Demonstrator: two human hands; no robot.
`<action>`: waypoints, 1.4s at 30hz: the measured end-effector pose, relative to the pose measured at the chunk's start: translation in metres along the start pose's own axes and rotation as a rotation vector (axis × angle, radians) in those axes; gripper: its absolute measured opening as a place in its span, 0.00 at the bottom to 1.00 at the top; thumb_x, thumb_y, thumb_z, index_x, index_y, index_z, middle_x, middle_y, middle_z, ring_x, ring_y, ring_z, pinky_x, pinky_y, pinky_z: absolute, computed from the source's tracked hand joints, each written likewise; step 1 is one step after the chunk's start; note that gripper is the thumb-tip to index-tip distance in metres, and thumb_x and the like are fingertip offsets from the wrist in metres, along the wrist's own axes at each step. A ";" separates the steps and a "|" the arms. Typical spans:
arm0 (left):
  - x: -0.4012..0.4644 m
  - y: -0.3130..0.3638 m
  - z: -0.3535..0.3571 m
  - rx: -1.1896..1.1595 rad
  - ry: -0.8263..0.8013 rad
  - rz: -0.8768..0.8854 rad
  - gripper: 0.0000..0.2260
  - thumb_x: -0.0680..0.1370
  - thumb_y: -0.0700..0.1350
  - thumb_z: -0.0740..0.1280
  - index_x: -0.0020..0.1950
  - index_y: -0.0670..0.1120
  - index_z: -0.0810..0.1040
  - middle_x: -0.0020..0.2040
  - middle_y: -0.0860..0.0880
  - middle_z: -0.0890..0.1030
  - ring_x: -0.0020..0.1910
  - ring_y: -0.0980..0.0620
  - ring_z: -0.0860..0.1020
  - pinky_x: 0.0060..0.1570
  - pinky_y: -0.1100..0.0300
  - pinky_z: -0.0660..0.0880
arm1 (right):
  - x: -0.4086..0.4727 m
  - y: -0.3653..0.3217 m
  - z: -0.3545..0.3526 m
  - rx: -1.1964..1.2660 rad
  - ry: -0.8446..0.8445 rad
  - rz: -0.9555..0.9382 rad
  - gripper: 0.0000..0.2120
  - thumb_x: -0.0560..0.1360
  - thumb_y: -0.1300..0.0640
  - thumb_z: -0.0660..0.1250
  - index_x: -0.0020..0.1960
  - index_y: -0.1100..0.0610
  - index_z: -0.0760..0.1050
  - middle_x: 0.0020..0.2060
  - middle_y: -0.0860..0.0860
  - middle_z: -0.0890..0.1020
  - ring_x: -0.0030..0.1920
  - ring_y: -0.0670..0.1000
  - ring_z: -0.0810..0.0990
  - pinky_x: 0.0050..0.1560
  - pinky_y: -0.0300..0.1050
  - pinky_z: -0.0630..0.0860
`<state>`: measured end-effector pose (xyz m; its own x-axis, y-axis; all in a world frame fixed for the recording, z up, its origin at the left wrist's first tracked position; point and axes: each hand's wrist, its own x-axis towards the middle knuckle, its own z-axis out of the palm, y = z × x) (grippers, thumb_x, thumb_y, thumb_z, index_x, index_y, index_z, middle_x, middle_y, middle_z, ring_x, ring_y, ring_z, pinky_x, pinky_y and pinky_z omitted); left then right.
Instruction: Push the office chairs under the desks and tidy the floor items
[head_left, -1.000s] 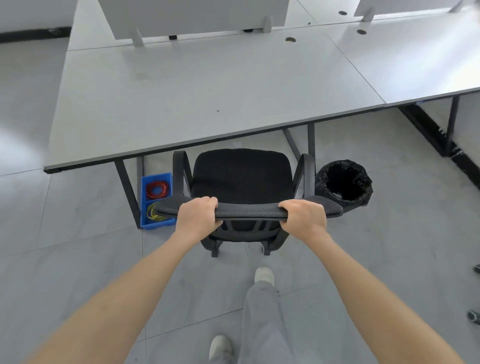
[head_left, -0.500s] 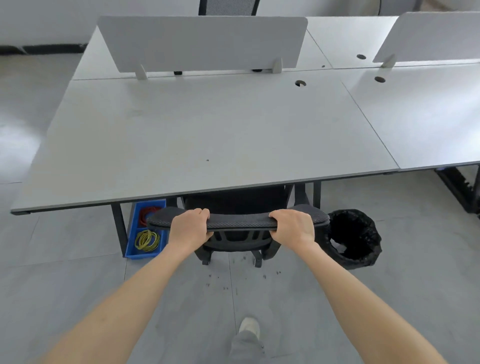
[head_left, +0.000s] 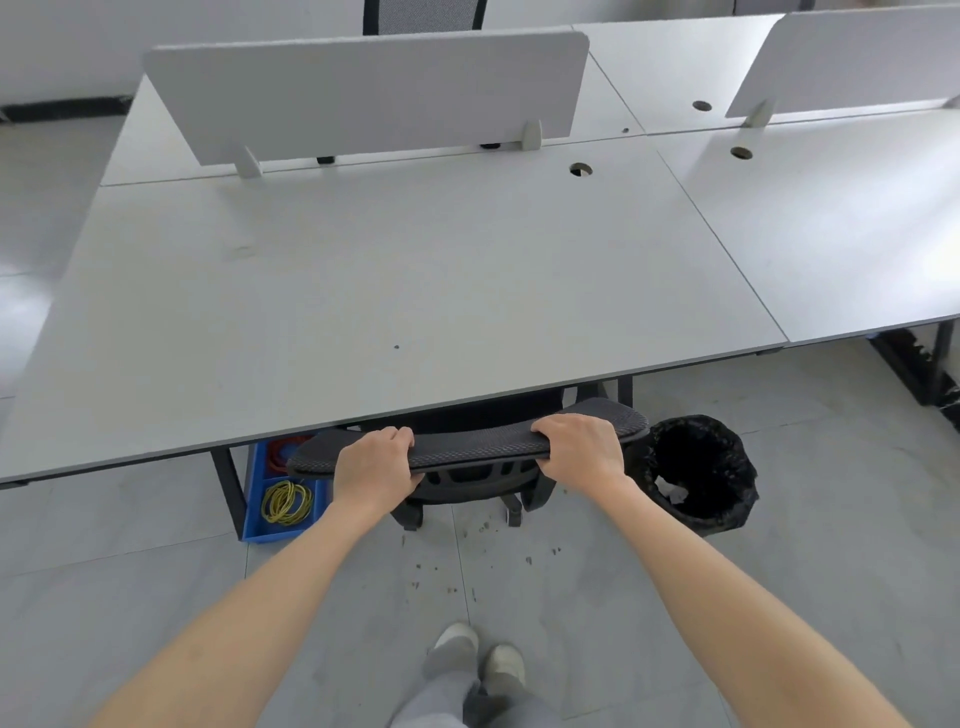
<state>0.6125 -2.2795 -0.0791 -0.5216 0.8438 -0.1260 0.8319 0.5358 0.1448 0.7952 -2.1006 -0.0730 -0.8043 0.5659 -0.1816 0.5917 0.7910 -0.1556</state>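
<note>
A pale grey divider panel (head_left: 363, 93) stood upright across the upper middle of the frame, on two little feet. A second divider panel (head_left: 852, 57) sat at the upper right. Round cable holes (head_left: 580, 169) showed right of centre near the top. A mesh chair back (head_left: 425, 15) poked up at the top edge, behind the first panel.

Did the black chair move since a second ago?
Yes. The chair rolled forward under the desk: its seat, in the open before, is now hidden beneath the desk edge, with both hands on the backrest top.
</note>
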 end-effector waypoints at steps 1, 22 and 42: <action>0.000 -0.001 0.000 -0.001 0.001 0.010 0.14 0.73 0.53 0.66 0.54 0.48 0.73 0.50 0.51 0.79 0.49 0.50 0.76 0.37 0.60 0.68 | -0.001 0.000 0.000 0.003 0.000 0.002 0.18 0.71 0.50 0.63 0.61 0.49 0.74 0.54 0.45 0.81 0.55 0.51 0.77 0.50 0.43 0.73; -0.042 -0.018 -0.022 -0.352 -0.041 0.336 0.15 0.74 0.41 0.67 0.60 0.45 0.76 0.57 0.49 0.80 0.57 0.52 0.77 0.56 0.61 0.72 | -0.057 -0.041 0.001 0.226 0.078 0.033 0.16 0.75 0.54 0.63 0.62 0.55 0.74 0.54 0.51 0.81 0.54 0.52 0.78 0.56 0.44 0.74; -0.170 0.296 0.053 -0.804 -1.168 0.710 0.13 0.79 0.34 0.57 0.51 0.49 0.76 0.40 0.58 0.85 0.43 0.60 0.81 0.46 0.66 0.76 | -0.441 -0.124 0.132 1.419 1.233 1.623 0.13 0.77 0.64 0.60 0.58 0.50 0.75 0.55 0.38 0.79 0.58 0.36 0.74 0.52 0.21 0.68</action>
<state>0.9579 -2.2658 -0.0665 0.6557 0.6355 -0.4077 0.3216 0.2535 0.9123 1.0835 -2.4792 -0.1018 0.7234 0.5163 -0.4584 -0.2424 -0.4318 -0.8688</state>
